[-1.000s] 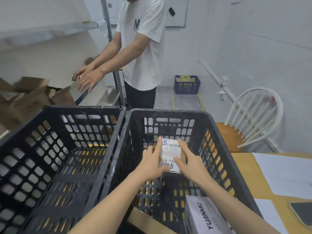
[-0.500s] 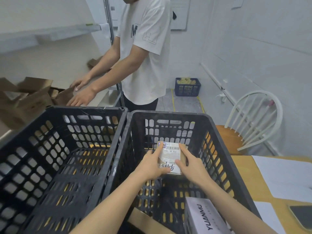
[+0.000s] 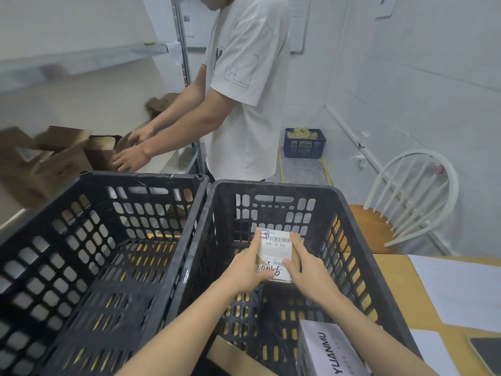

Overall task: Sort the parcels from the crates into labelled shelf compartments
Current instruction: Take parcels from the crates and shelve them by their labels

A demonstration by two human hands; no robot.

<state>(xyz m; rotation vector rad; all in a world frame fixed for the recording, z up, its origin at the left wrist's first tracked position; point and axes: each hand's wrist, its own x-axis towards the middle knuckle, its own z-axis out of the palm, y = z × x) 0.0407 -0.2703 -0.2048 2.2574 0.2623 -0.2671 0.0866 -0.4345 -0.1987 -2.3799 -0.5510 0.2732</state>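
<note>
The small parcel (image 3: 276, 256), brown card with a white barcode label facing up, is held inside the right crate (image 3: 271, 184), near its far wall. The left hand (image 3: 245, 270) grips its left edge and the right hand (image 3: 307, 271) its right edge, the fingers of both wrapped round it. In the same crate's near corner lie a white box (image 3: 328, 351) printed YUANMU and a flat brown card piece (image 3: 233, 356) beside it. Touching the right crate on its left stands the left crate (image 3: 135, 176), black and slotted alike. Beyond that, cardboard boxes (image 3: 54, 158) sit on a shelf (image 3: 168, 164), where another person (image 3: 244, 90) in a white T-shirt has both hands on one. Right of the right crate the wooden worktop (image 3: 401, 294) carries white sheets (image 3: 461, 289). Past the crate's far right corner stands a white-backed chair (image 3: 406, 199), and further off, on the floor, a blue basket (image 3: 305, 143)
</note>
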